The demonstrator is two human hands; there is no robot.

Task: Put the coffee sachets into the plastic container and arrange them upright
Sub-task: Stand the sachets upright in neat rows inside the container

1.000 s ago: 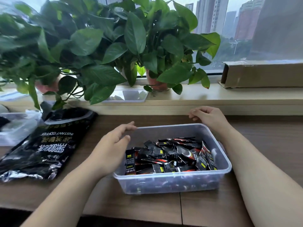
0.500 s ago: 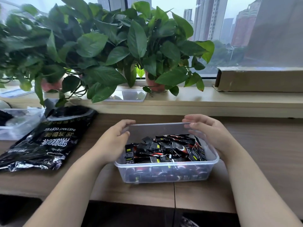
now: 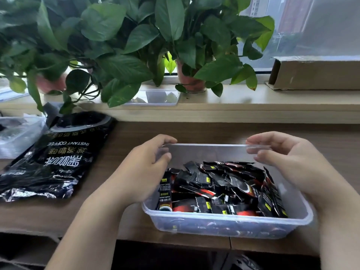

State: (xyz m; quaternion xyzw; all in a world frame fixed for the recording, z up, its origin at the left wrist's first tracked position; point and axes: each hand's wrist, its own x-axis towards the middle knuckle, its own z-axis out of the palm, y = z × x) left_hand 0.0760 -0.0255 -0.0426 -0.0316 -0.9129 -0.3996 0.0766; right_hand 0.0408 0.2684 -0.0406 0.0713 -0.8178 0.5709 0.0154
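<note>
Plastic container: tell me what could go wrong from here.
1. The plastic container sits near the front edge of the table. If the left hand and right hand pull it nearer, it could tip off.
2. The coffee sachets lie jumbled and mostly flat, so standing some up may topple others.

Left grip [image 3: 144, 168]: fingers curled round the tub's [image 3: 212, 152] far-left corner, holding it.
Right grip [image 3: 288, 160]: fingers bent, tips pinching the far-right rim.
Left forearm [image 3: 87, 227]: bare, angled inward over the counter's [image 3: 194, 131] near edge.
Right forearm [image 3: 339, 221]: bare, likewise angled inward.
</note>
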